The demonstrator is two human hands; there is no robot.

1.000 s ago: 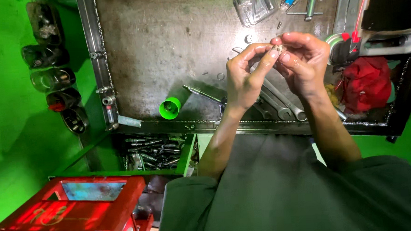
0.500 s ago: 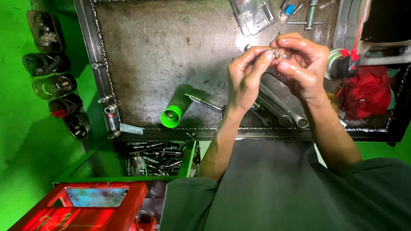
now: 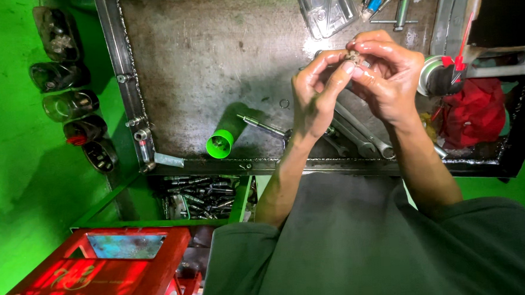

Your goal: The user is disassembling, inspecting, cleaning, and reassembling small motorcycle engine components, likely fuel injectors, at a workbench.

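Two hands [image 3: 357, 81] pinching small metal part [image 3: 353, 57] over worn steel bench [image 3: 211, 61]; green walls.

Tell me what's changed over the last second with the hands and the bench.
Almost nothing. Both hands, left hand and right hand, remain raised over the metal bench, fingertips pinching the same small metal part; their grip has barely shifted. Nothing was picked up or let go. The green cylinder, wrenches and clear plastic case lie where they were.

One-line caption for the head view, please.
Both hands, left hand and right hand, pinch a small metal part above a steel workbench.
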